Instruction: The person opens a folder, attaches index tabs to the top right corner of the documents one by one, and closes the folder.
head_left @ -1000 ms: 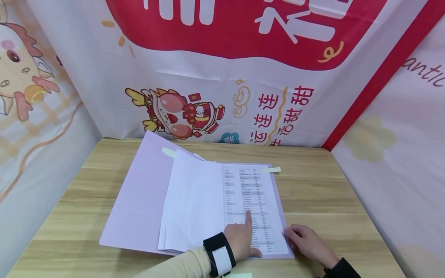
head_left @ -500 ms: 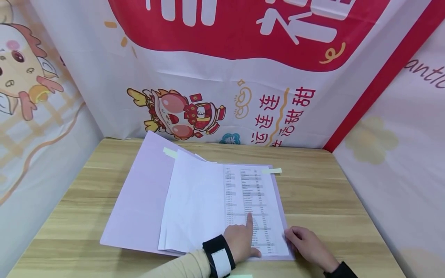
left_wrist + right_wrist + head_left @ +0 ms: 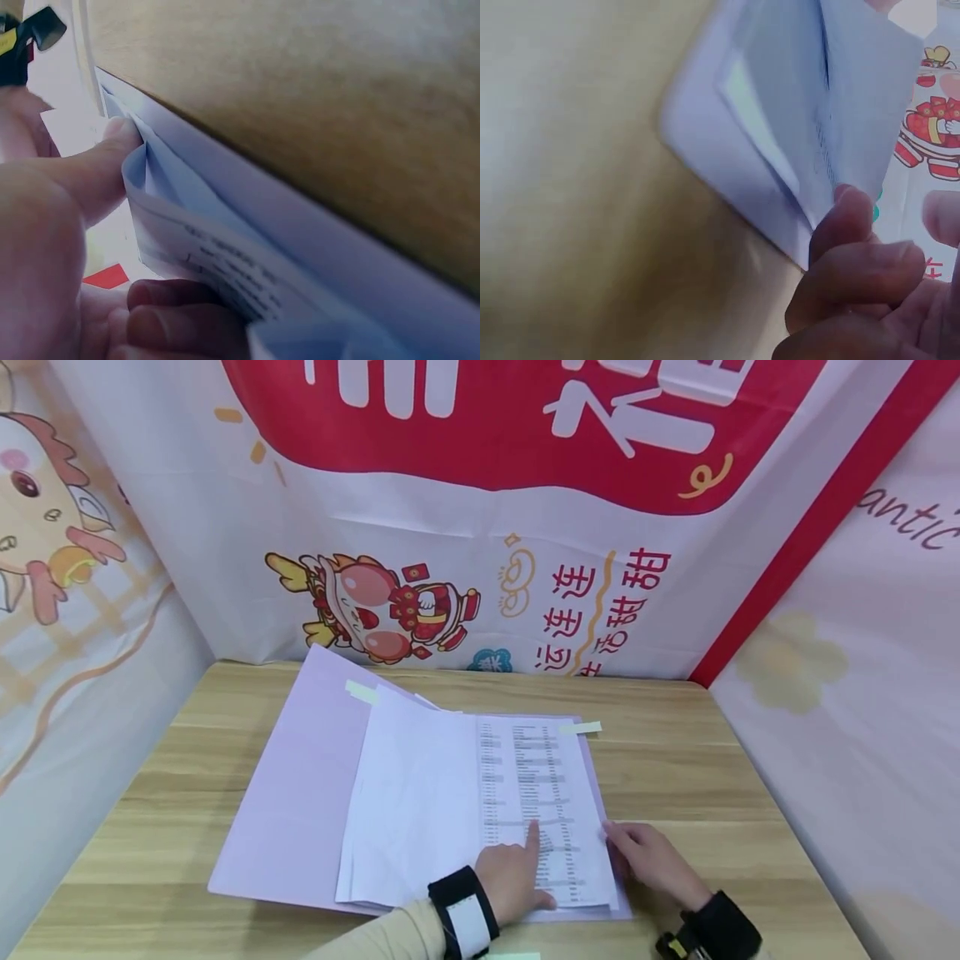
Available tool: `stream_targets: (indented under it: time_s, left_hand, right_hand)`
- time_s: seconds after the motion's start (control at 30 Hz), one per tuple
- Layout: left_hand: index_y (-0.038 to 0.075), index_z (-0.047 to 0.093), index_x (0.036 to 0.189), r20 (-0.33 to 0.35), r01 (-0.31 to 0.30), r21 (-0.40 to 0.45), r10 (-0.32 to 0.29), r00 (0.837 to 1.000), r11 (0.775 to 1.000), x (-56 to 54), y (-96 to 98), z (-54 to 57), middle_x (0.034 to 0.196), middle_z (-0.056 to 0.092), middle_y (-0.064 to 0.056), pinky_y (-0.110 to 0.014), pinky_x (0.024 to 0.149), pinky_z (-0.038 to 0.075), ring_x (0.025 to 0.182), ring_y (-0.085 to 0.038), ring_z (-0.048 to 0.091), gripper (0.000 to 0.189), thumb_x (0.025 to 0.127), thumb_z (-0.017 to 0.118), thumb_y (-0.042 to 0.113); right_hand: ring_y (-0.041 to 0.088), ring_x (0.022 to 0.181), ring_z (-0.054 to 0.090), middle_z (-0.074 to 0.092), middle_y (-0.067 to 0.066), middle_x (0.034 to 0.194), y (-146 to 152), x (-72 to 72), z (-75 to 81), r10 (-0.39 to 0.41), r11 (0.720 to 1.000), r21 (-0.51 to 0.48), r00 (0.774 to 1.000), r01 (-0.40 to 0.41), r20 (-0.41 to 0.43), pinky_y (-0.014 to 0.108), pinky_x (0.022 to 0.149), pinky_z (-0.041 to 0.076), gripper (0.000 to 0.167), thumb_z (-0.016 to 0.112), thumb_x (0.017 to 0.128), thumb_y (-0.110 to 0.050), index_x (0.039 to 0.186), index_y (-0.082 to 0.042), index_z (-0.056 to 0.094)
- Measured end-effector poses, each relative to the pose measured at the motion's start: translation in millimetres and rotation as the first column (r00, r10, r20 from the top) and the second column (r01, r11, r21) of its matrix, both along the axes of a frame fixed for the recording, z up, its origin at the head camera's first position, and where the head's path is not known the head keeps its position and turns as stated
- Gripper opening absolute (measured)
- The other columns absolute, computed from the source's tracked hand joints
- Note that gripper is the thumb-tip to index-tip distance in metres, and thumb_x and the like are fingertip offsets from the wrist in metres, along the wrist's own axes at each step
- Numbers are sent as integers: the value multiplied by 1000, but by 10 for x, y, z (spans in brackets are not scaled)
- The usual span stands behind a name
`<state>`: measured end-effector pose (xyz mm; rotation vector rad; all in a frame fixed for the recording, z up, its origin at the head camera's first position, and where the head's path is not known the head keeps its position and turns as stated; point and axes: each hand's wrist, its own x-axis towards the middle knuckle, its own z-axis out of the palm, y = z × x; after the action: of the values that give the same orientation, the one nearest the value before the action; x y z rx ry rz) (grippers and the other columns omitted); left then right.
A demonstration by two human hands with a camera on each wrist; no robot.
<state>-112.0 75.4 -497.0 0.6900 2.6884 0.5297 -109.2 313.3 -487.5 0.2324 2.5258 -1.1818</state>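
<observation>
A pale purple folder [image 3: 277, 810] lies open on the wooden table, with white sheets in it. The printed sheet [image 3: 498, 760] on the right bears rows of small text and grey bars. My left hand [image 3: 504, 881] rests on this sheet, its index finger straight along a row and its thumb spread toward the lower edge. The left wrist view shows buckled sheet edges beside the left thumb [image 3: 120, 139]. My right hand [image 3: 660, 864] holds the right edge of the printed sheet, which is lifted off the folder there. Its fingers [image 3: 866, 262] are curled in the right wrist view.
Pale green tabs [image 3: 585, 727] stick out from the sheets. Another pale green piece [image 3: 513, 956] shows at the bottom edge. A printed cloth backdrop [image 3: 420, 510] hangs behind the wooden table [image 3: 667, 760], with cloth walls on both sides.
My right hand has moved up along the folder's right edge and raised the printed sheet's edge. More of the right wristband shows. My left hand stays pointing at nearly the same row.
</observation>
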Motion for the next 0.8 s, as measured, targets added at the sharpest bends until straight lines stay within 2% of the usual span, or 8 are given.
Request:
stream_targets:
  time_s: [0.23, 0.43, 0.5, 0.63, 0.8]
  left_hand:
    - [2, 40, 154, 26, -6, 12, 5, 1000, 1000, -9, -20, 47, 56, 51, 0, -27, 48, 39, 47, -16, 48, 102, 78, 82, 55]
    - [0, 41, 153, 13, 15, 3, -15, 1000, 1000, 12, -32, 89, 56, 50, 0, -28, 46, 39, 46, -16, 47, 102, 79, 82, 56]
    - [0, 41, 153, 4, 28, -9, -28, 1000, 1000, 19, -34, 90, 57, 51, -1, -28, 46, 39, 46, -16, 47, 104, 78, 81, 59]
    - [1, 45, 151, -45, 71, -24, -72, 996, 997, 20, -39, 71, 63, 58, -3, -27, 47, 41, 50, -14, 50, 108, 73, 79, 69]
    - [3, 53, 146, -108, 98, -7, -98, 989, 995, 33, -11, 57, 85, 71, -8, -28, 50, 46, 64, -16, 63, 107, 68, 80, 72]
  right_hand:
    - [18, 74, 57, 65, 2, 81, -97, -280, -7, -17, 998, 64, 999, 14, 43, 31, 65, 39, 51, 48, 105, -51, 105, -8, 75]
    - [18, 66, 55, 60, 2, 74, -138, -352, -43, 1, 997, 81, 1000, 0, -12, 29, 57, 38, 35, 57, 104, -34, 85, -7, 67]
    - [18, 66, 54, 59, 2, 75, -146, -353, -43, -6, 998, 69, 1000, 8, -17, 29, 58, 38, 33, 58, 104, -32, 83, -7, 64]
    - [18, 69, 54, 61, 2, 77, -158, -368, -21, -20, 999, 36, 1000, 20, -17, 29, 58, 36, 33, 56, 104, -33, 87, -7, 66]
    - [17, 65, 52, 62, 3, 77, -182, -396, 26, -56, 998, -25, 998, 56, 15, 27, 55, 35, 33, 55, 105, -33, 95, -5, 70]
